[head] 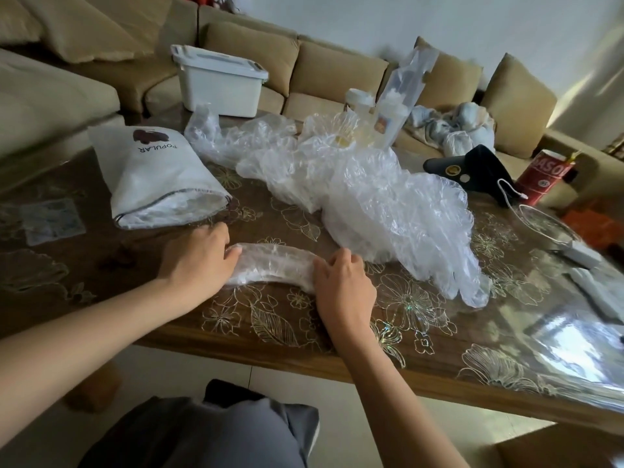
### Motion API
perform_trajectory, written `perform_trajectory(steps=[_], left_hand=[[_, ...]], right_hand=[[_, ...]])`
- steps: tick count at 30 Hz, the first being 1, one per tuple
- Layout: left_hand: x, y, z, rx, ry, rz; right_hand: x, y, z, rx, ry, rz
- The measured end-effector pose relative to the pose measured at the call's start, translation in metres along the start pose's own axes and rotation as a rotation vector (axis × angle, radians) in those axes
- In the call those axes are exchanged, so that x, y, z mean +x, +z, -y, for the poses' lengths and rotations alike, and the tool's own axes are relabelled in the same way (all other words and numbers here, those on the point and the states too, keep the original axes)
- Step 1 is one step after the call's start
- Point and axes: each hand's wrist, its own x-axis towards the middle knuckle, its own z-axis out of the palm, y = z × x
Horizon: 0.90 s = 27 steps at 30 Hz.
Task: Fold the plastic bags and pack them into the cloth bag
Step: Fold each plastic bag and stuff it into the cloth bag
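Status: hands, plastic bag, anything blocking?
Left hand, right hand grip ends of folded clear plastic bag. White cloth bag open-mouthed nearby. Nothing between them.

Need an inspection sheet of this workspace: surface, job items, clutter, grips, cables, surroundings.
surface: table, glossy flowered cover, glare at right.
job's things: strip of folded plastic between the hands; plastic pile loose behind it; cloth bag on its side, mouth toward the hands.
clutter: white bin, jars, black device, red can.
grips: left hand holds strip's left end; right hand holds its right end.
cables: white cord beside black device.
surroundings: sofa behind table.
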Motion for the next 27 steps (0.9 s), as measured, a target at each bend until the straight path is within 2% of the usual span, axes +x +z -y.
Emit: perform_trajectory(steps=[3, 5, 7, 11, 13, 16, 17, 18, 20, 24, 25, 27], left_hand=[[-0.004, 0.002, -0.001, 0.177, -0.004, 0.027], [-0.004, 0.002, -0.001, 0.093, -0.036, 0.051], [-0.001, -0.001, -0.001, -0.199, -0.123, 0.107], [0.009, -0.034, -0.007, -1.161, -0.500, 0.229], [0.012, -0.057, -0.004, -1.404, -0.551, 0.332], [0.017, -0.089, 0.000, -1.326, -0.391, 0.447], [0.016, -0.099, 0.002, -1.229, -0.314, 0.452], [0.017, -0.106, 0.002, -1.117, -0.220, 0.458], [0.017, -0.123, 0.000, -0.977, -0.058, 0.506], [0.015, -0.147, -0.009, -0.857, 0.103, 0.653], [0.014, -0.151, -0.009, -0.843, 0.111, 0.660], [0.013, -0.152, -0.006, -0.872, 0.087, 0.623]], right_hand=[[0.000, 0.002, -0.002, -0.032, -0.009, -0.037], [0.001, 0.003, -0.004, 0.000, -0.025, -0.060], [0.003, 0.003, -0.006, 0.169, -0.020, -0.103], [0.001, -0.003, -0.012, 0.607, 0.079, -0.170], [0.000, -0.013, -0.012, 0.751, 0.131, -0.152], [0.000, -0.047, 0.000, 0.946, 0.034, -0.086], [-0.001, -0.064, 0.010, 1.037, -0.045, 0.014], [0.000, -0.080, 0.021, 1.099, -0.136, 0.169], [0.004, -0.102, 0.044, 1.048, -0.299, 0.544], [0.006, -0.108, 0.079, 0.784, -0.446, 1.014], [0.004, -0.104, 0.081, 0.798, -0.427, 1.049], [-0.010, -0.094, 0.076, 0.974, -0.269, 0.965]])
